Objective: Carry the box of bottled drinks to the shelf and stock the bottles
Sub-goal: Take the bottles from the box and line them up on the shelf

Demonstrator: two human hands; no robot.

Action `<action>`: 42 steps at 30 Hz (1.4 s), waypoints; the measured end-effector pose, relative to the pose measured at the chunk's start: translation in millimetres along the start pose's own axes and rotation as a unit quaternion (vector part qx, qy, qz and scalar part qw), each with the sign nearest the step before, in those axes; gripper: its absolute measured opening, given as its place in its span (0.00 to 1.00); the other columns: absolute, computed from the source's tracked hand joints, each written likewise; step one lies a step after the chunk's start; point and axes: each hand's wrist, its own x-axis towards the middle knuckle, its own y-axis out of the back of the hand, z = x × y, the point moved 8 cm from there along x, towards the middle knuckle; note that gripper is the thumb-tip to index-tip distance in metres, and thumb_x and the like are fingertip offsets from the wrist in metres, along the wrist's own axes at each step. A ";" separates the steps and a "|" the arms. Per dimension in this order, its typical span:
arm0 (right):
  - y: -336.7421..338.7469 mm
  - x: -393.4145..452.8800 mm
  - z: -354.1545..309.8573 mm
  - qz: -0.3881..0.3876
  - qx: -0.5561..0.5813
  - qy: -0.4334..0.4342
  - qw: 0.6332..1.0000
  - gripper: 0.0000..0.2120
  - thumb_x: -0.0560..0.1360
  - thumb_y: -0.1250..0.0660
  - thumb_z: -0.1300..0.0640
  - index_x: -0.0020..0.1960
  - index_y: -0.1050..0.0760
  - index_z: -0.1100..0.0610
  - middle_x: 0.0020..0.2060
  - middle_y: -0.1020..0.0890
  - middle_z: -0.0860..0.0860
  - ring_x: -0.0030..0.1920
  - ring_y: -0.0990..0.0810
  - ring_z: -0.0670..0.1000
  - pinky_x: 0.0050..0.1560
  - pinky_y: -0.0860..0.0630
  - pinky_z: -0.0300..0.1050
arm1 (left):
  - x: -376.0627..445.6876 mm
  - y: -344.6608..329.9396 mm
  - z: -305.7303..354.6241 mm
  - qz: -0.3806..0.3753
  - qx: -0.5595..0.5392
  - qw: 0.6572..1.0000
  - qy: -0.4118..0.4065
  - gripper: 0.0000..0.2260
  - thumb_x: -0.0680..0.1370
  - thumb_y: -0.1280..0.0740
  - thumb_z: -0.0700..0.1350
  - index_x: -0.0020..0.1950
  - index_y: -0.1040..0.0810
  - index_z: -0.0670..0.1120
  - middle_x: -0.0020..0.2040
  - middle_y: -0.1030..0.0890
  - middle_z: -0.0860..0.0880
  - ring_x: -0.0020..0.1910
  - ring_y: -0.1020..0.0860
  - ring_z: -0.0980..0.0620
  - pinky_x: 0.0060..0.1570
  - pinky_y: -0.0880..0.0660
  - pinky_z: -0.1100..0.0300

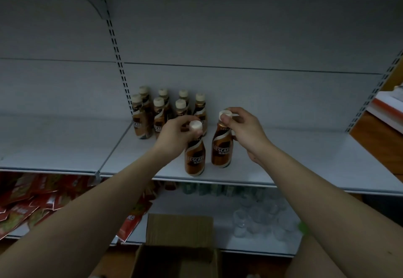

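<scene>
Two brown coffee bottles with cream caps stand near the front of the white shelf [283,157]. My left hand [174,134] grips the neck of the left bottle [194,160]. The right bottle [222,150] is held at its cap by the fingers of my right hand [245,130]. Several more of the same bottles [161,112] stand in two rows at the back of the shelf, beside the slotted upright. An open cardboard box [178,245] sits below me at the bottom edge; its contents are hidden.
Red snack packets [28,199] fill the lower shelf on the left. Clear plastic cups or bottles [259,214] lie on the lower shelf to the right. A wooden surface with papers [383,112] is at the far right. The shelf is bare to the right of the bottles.
</scene>
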 end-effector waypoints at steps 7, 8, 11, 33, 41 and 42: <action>4.3 44.9 11.3 0.017 -0.041 0.005 0.999 0.09 0.78 0.34 0.55 0.57 0.24 0.54 0.52 0.18 0.54 0.51 0.19 0.51 0.48 0.23 0.45 | 36.4 -13.4 2.3 0.036 0.098 0.994 -0.022 0.14 0.76 0.31 0.43 0.61 0.21 0.49 0.52 0.18 0.49 0.53 0.20 0.47 0.49 0.22 0.53; 4.0 51.3 11.6 0.018 -0.050 0.008 0.999 0.09 0.78 0.34 0.55 0.57 0.24 0.55 0.52 0.18 0.53 0.51 0.19 0.52 0.50 0.23 0.47 | 42.4 -15.7 5.6 0.035 0.117 0.992 -0.029 0.12 0.76 0.31 0.43 0.60 0.21 0.48 0.51 0.18 0.49 0.51 0.20 0.47 0.48 0.22 0.52; 3.8 70.0 13.3 0.022 -0.068 0.021 0.997 0.09 0.77 0.34 0.56 0.56 0.23 0.57 0.49 0.18 0.52 0.49 0.19 0.51 0.51 0.23 0.47 | 60.8 -22.8 12.7 0.038 0.175 0.984 -0.027 0.08 0.77 0.34 0.41 0.55 0.21 0.45 0.46 0.20 0.49 0.47 0.23 0.49 0.43 0.29 0.56; -24.1 146.6 48.2 -0.003 -0.110 0.047 0.993 0.06 0.80 0.39 0.54 0.51 0.30 0.58 0.43 0.22 0.55 0.45 0.23 0.55 0.51 0.23 0.58 | 142.8 -46.8 11.7 -0.013 0.367 0.930 -0.011 0.12 0.78 0.38 0.38 0.58 0.27 0.33 0.61 0.24 0.34 0.60 0.25 0.38 0.56 0.28 0.48; -27.9 150.1 47.7 -0.047 -0.186 0.067 0.979 0.06 0.81 0.43 0.55 0.51 0.36 0.58 0.41 0.26 0.52 0.42 0.28 0.52 0.45 0.29 0.50 | 148.8 -51.7 16.9 -0.065 0.430 0.900 -0.042 0.12 0.79 0.39 0.38 0.61 0.28 0.36 0.61 0.24 0.37 0.61 0.25 0.40 0.54 0.29 0.52; -28.6 151.5 47.9 -0.050 -0.195 0.070 0.977 0.06 0.81 0.43 0.56 0.51 0.35 0.59 0.42 0.25 0.55 0.43 0.28 0.52 0.46 0.29 0.50 | 149.4 -51.6 17.2 -0.075 0.437 0.895 -0.045 0.12 0.79 0.38 0.38 0.62 0.29 0.36 0.62 0.24 0.37 0.61 0.25 0.40 0.53 0.29 0.53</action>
